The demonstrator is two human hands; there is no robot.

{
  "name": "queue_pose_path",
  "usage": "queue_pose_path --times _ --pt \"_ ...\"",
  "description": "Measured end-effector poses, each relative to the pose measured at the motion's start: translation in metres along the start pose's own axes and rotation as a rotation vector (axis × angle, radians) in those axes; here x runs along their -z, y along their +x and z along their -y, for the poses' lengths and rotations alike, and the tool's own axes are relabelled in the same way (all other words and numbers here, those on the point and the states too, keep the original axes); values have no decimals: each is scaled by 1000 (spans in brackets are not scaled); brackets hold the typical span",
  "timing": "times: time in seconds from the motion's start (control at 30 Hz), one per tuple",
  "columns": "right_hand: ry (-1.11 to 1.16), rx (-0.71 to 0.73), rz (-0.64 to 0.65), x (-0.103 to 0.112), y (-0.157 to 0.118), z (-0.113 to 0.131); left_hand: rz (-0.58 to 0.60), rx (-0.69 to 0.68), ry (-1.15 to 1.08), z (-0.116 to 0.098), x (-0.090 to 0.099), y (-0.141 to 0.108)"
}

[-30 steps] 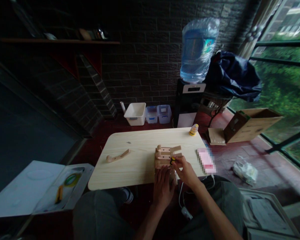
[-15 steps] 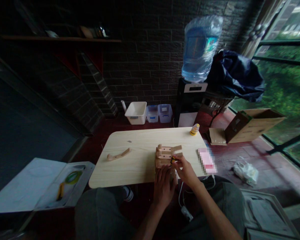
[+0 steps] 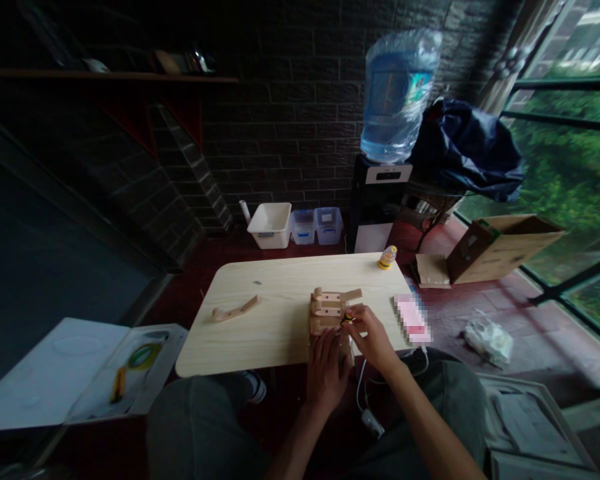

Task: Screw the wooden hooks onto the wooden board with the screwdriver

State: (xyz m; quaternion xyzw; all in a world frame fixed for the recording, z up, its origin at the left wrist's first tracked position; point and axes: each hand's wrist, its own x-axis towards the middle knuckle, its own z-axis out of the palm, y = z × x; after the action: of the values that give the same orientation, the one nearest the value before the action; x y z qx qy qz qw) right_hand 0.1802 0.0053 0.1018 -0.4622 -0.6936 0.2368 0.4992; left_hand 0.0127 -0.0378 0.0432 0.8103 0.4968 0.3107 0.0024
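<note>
Left hand [image 3: 325, 363]: laid over the near end of the wooden stack [image 3: 325, 321], perhaps so it is kept from slipping; whether anything is gripped cannot be told.
Right hand [image 3: 373, 337]: pinched narrow on one small black-and-yellow thing [image 3: 348, 318], probably so it can be steered well.
Wooden stack: set near the front edge of one table [image 3: 275, 347], likely so both hands can reach. Two curved bits are clearly seen on it; more may be hidden.
Pink thing [image 3: 411, 319]: one, blurred, by the right edge.
Loose wooden piece [image 3: 236, 311]: one, set well apart, on the left side.
Bottle [image 3: 387, 259]: one, stood at the far right corner, maybe out of the way.
Tubs [image 3: 270, 225]: three, side by side past the table.
</note>
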Motion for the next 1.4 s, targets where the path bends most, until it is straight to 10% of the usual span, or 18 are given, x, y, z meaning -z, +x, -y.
queue_pose_path --times 1.4 --pt "2 -130 71 -5 -8 -19 -3 9 -24 0 0 -1"
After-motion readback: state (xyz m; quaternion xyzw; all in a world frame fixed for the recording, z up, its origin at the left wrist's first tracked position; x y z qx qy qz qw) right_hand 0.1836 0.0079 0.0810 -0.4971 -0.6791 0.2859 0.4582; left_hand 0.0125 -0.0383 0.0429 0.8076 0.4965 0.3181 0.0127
